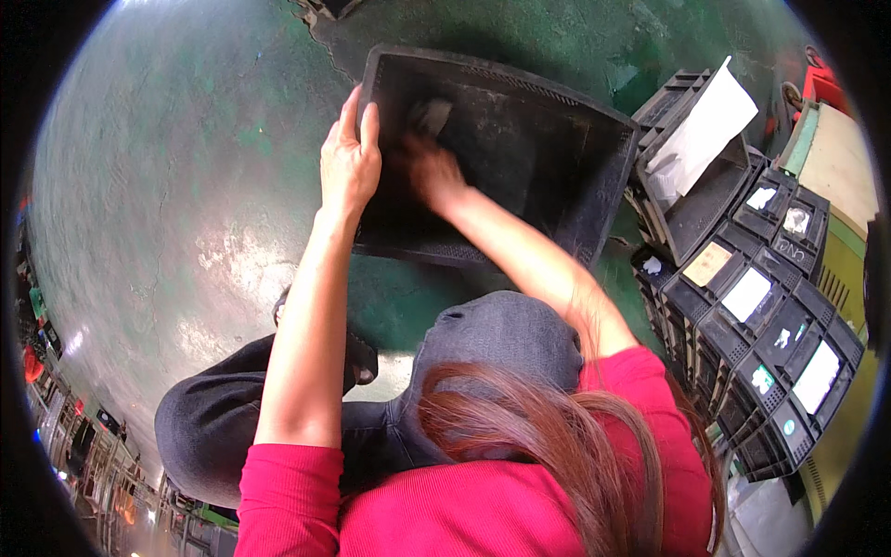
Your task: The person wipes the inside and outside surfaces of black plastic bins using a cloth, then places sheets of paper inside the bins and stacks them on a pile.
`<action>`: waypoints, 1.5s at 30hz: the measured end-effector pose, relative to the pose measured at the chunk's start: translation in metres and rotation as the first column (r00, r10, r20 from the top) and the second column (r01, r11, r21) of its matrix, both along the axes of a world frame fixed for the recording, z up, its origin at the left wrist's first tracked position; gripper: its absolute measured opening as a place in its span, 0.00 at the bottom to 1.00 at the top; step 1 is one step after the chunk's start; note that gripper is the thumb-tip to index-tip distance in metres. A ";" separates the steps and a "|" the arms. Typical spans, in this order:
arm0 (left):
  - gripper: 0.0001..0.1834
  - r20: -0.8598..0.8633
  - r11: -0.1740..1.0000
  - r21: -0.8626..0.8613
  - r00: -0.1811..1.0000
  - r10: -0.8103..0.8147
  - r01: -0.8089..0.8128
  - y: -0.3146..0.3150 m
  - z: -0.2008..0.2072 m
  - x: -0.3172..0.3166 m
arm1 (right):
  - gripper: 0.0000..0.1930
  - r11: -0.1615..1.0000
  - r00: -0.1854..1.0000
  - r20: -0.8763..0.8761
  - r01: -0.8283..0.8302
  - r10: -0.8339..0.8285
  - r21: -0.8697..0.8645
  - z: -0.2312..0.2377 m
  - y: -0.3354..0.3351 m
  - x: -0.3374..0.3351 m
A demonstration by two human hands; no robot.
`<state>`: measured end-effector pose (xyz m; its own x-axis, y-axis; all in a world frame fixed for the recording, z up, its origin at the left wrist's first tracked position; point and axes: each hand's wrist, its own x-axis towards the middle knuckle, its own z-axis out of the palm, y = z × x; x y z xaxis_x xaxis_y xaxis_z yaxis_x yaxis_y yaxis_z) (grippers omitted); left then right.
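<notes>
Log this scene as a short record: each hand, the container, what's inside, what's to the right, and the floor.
Left hand: at the crate's left rim, fingers extended
Right hand: inside the crate, motion-blurred; grip unclear
Container: black crate, open side facing the person
Inside: small pale piece by the right hand; kind unclear
To the right: stacked black crates with labels; white sheet slanting up from an open one
Floor: green, worn, with shiny patches

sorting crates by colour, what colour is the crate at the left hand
The crate is black, clearest in the head view.
</notes>
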<state>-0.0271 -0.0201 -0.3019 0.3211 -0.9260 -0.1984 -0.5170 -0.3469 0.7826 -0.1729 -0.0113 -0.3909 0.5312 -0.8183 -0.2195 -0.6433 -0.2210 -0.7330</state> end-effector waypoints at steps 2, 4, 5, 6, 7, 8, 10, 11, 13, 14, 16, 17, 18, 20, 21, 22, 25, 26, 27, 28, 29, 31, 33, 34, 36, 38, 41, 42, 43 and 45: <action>0.24 -0.008 1.000 -0.014 1.000 0.003 -0.003 0.000 0.001 -0.004 | 0.21 0.963 0.970 0.003 -0.242 0.244 -0.120 -0.006 0.039 -0.014; 0.24 -0.001 0.999 -0.044 1.000 0.020 -0.020 0.004 0.000 0.001 | 0.20 0.855 0.837 -0.174 -0.514 0.518 0.074 0.019 0.021 -0.032; 0.24 0.019 0.999 -0.024 0.999 0.030 -0.029 0.006 0.001 0.005 | 0.19 0.940 0.925 -0.195 -0.295 0.326 0.172 0.024 0.012 -0.045; 0.24 0.027 0.999 -0.043 0.999 0.022 -0.021 0.004 0.001 0.005 | 0.17 0.964 0.964 -0.234 -0.065 0.128 0.259 0.024 -0.002 -0.064; 0.24 0.035 0.998 -0.061 0.999 0.024 -0.021 0.003 0.002 0.004 | 0.15 0.992 0.959 -0.265 -0.082 0.104 0.092 0.025 -0.019 -0.098; 0.24 0.032 0.997 -0.074 0.999 0.016 -0.013 0.004 0.002 0.001 | 0.13 0.993 0.952 -0.299 -0.093 0.067 -0.072 0.029 -0.029 -0.133; 0.23 0.052 1.000 0.011 0.999 0.009 -0.009 0.003 0.001 -0.006 | 0.12 0.968 0.843 -0.502 0.079 -0.193 -0.240 0.039 -0.040 -0.176; 0.23 0.024 0.999 0.026 0.999 0.022 -0.022 0.003 0.005 -0.005 | 0.12 0.956 0.780 -0.569 0.128 -0.261 -0.263 0.036 -0.037 -0.168; 0.23 0.062 1.000 -0.006 0.998 0.018 -0.018 0.003 0.001 -0.005 | 0.13 0.930 0.686 -0.634 0.199 -0.357 -0.308 0.031 -0.015 -0.127; 0.23 0.089 1.000 -0.022 0.996 0.018 -0.016 0.004 0.001 -0.003 | 0.13 0.907 0.804 -0.488 0.142 -0.340 -0.397 0.023 -0.001 -0.103; 0.23 0.047 1.000 -0.002 0.999 0.020 -0.020 0.003 0.004 -0.004 | 0.13 0.903 0.936 -0.301 0.037 -0.181 -0.428 0.019 0.012 -0.050; 0.23 0.027 1.000 -0.015 1.000 0.012 -0.012 0.001 0.002 -0.009 | 0.12 0.853 0.925 -0.335 -0.024 -0.178 -0.521 0.017 0.002 -0.035; 0.23 0.015 0.999 -0.032 1.000 0.012 -0.011 0.000 0.003 -0.008 | 0.11 0.848 0.922 -0.366 -0.092 -0.125 -0.522 0.023 -0.016 -0.024; 0.23 -0.002 1.000 -0.005 1.000 0.012 -0.012 0.001 0.004 -0.002 | 0.10 0.822 0.907 -0.414 -0.175 -0.080 -0.542 0.035 -0.053 -0.021; 0.24 -0.009 1.000 -0.008 1.000 0.004 -0.005 0.001 0.002 0.000 | 0.10 0.809 0.900 -0.434 -0.223 -0.043 -0.543 0.034 -0.059 -0.029; 0.24 -0.018 1.000 -0.010 1.000 -0.003 0.003 0.001 0.000 0.001 | 0.11 0.795 0.890 -0.455 -0.271 -0.007 -0.542 0.035 -0.062 -0.042; 0.24 0.044 1.000 -0.016 0.999 0.013 -0.012 0.004 0.002 -0.001 | 0.13 0.918 0.662 -0.749 -0.269 -0.043 -0.290 0.041 -0.053 -0.101; 0.24 0.049 1.000 0.005 0.999 0.012 -0.013 0.005 0.003 -0.003 | 0.13 0.951 0.587 -0.808 -0.223 -0.045 -0.215 0.046 -0.049 -0.132; 0.24 0.044 1.000 0.019 0.999 0.007 -0.008 0.004 0.004 -0.007 | 0.13 0.957 0.579 -0.813 -0.194 -0.067 -0.217 0.048 -0.041 -0.168; 0.24 0.039 1.000 0.028 0.999 -0.001 0.000 0.000 0.006 -0.011 | 0.13 0.863 0.594 -0.803 -0.374 -0.059 -0.340 0.046 -0.029 -0.186; 0.23 0.051 1.000 0.014 0.999 0.009 -0.009 0.000 0.004 -0.011 | 0.11 0.855 0.576 -0.817 -0.415 -0.018 -0.311 0.053 -0.026 -0.181; 0.23 0.080 1.000 0.000 0.997 0.005 -0.005 0.003 -0.001 -0.006 | 0.09 0.878 0.585 -0.809 -0.415 0.055 -0.240 0.061 -0.002 -0.171; 0.23 0.098 1.000 0.020 0.995 -0.004 0.002 0.001 0.001 -0.010 | 0.07 0.930 0.637 -0.759 -0.344 0.133 -0.126 0.057 0.030 -0.173; 0.23 0.110 0.999 0.034 0.994 -0.005 0.001 0.002 0.002 -0.010 | 0.06 0.949 0.663 -0.725 -0.312 0.185 -0.043 0.056 0.047 -0.173; 0.23 0.104 0.999 0.040 0.995 -0.003 -0.001 0.001 0.001 -0.010 | 0.08 0.975 0.758 -0.634 -0.221 0.153 -0.029 0.061 0.065 -0.167; 0.23 0.096 0.999 0.046 0.995 0.000 -0.005 0.001 0.002 -0.011 | 0.08 0.978 0.783 -0.588 -0.194 0.201 0.076 0.061 0.060 -0.161; 0.23 0.091 0.999 0.025 0.996 0.021 -0.024 0.006 0.001 -0.008 | 0.08 0.982 0.881 -0.441 -0.187 0.170 0.004 0.041 0.062 -0.107; 0.23 0.087 1.000 -0.012 0.996 0.017 -0.016 0.005 -0.001 -0.008 | 0.09 0.974 0.883 -0.434 -0.223 0.179 -0.051 0.032 0.059 -0.079; 0.23 0.087 0.998 -0.058 0.996 0.006 -0.001 0.004 -0.008 -0.008 | 0.10 0.944 0.820 -0.470 -0.310 0.326 0.112 0.031 0.047 -0.054; 0.23 0.035 0.999 -0.034 0.999 -0.004 0.006 0.002 0.002 -0.011 | 0.12 0.871 0.744 -0.454 -0.443 0.490 0.213 0.026 0.025 0.004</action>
<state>-0.0377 -0.0183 -0.2996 0.3227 -0.9337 -0.1552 -0.5461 -0.3176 0.7752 -0.1688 0.0141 -0.3645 0.6482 -0.4615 -0.6057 -0.7472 -0.5390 -0.3889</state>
